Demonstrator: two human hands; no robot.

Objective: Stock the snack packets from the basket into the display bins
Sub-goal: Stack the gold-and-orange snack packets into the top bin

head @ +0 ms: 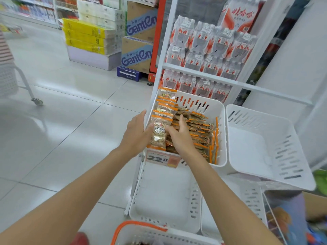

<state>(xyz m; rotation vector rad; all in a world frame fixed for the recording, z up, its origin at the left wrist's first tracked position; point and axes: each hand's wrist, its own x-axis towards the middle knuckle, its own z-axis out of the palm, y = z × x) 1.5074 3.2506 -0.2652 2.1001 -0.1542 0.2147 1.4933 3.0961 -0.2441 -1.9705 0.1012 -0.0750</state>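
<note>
A white slotted display bin (203, 103) on the rack's upper tier holds many clear snack packets with orange edges (198, 128). A row of them stands upright along its left wall. My left hand (136, 133) presses the front of that upright row (159, 135) from the left. My right hand (178, 137) rests on it from the right, fingers spread over the flat-lying packets. Both hands hold the front packets between them. The shopping basket (141, 232), white with an orange handle, sits at the bottom edge; its contents are hidden.
An empty white bin (283, 147) sits to the right, and two more white bins (166, 195) lie on the tier below. A price tag reading 22.8 (162, 159) hangs on the filled bin's front. Bottled water packs fill the shelves behind. A white cart (10, 80) stands at the left.
</note>
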